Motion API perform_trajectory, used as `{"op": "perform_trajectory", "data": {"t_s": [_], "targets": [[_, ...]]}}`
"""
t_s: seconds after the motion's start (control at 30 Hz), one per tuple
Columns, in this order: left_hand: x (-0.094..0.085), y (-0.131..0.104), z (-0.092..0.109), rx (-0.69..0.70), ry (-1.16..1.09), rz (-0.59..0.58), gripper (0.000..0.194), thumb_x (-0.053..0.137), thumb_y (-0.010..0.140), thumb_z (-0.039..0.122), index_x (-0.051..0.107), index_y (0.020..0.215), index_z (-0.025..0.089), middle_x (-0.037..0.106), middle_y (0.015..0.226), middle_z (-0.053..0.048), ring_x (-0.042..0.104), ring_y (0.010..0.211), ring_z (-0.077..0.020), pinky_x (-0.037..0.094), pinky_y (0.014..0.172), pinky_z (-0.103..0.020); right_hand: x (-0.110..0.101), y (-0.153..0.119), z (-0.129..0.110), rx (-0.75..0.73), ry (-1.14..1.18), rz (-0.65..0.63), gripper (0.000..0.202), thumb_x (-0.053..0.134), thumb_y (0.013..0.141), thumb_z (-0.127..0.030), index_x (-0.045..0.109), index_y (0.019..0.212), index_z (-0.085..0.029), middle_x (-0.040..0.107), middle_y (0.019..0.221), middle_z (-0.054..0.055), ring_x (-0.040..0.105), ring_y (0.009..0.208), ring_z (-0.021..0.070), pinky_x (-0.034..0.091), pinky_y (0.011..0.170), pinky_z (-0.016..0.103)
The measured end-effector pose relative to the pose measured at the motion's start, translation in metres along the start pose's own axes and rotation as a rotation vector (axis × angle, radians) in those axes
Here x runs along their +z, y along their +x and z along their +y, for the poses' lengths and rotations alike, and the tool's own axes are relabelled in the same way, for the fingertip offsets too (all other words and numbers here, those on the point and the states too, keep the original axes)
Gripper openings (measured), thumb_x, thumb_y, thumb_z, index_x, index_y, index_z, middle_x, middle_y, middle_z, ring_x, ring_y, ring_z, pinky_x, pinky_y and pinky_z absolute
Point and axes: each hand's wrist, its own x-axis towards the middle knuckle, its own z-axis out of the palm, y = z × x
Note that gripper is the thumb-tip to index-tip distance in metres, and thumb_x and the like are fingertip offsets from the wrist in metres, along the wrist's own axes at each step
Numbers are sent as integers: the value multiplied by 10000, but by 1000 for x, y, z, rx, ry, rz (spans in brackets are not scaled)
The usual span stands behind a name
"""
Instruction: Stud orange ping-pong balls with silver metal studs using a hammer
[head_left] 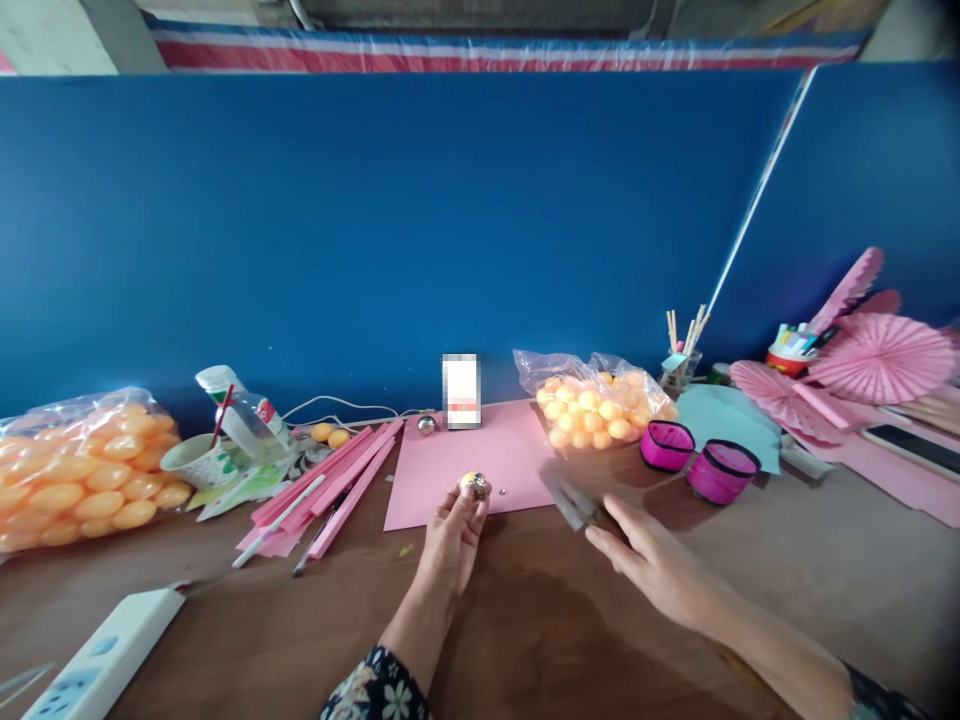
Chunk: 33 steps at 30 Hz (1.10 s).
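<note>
My left hand (pixel 455 525) pinches a small ball (pixel 475 486) between thumb and fingers. The ball is part orange-yellow and part covered in shiny silver pieces. My right hand (pixel 637 555) is closed around a tool with a flat grey blade (pixel 568 500), blurred by motion, its exact kind unclear. The blade points toward the pink sheet (pixel 442 485) on the brown table. A tiny silver piece (pixel 502 491) lies on the sheet to the right of the held ball. Farther back on the sheet sits a silver mirrored ball (pixel 426 425).
Clear bags of orange balls stand left (pixel 97 480) and right (pixel 592 410). Pink strips (pixel 330 490), a cup (pixel 199 460) and a tilted bottle (pixel 255 420) are left. Magenta pouches (pixel 724 472) and paper fans (pixel 881 355) are right. A power strip (pixel 112 650) lies front left.
</note>
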Motion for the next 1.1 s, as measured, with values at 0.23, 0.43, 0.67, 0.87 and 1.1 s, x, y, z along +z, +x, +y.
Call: {"op": "perform_trajectory", "data": {"t_s": [0.23,0.43,0.67,0.87,1.1], "targets": [[0,-1,-1,-5,19,10,178,637,723,133,628,899,150,682,910,-44,650,807,-122,527,682,-181,-11,18,40,-126,-505,-6,146,465,798,-252,514,930,-212,602,854,55,577,778,206,400,671,290],[5,-3,2,-25,26,33,186,649,712,135,625,896,147,682,898,-51,649,808,-128,526,669,-178,-13,27,59,-159,-606,47,143,485,780,-223,531,914,-208,582,850,58,543,825,215,398,703,300],[2,-1,-1,-29,28,18,204,651,709,138,627,912,144,680,902,-60,648,783,-127,530,658,-184,-13,30,68,-210,-685,117,177,536,766,-250,554,935,-200,515,925,77,516,864,226,417,747,321],[1,-1,-1,-24,43,13,194,638,729,176,624,918,139,680,876,-65,646,766,-123,533,661,-188,-12,32,73,-169,-647,74,138,534,773,-266,555,895,-205,506,879,58,530,841,212,427,725,305],[2,-2,-1,-12,34,14,181,613,754,255,637,872,119,680,822,-69,632,689,-100,530,665,-196,-17,37,52,-200,-578,98,250,471,824,-273,516,1054,-187,531,954,90,532,899,226,415,792,334]]}}
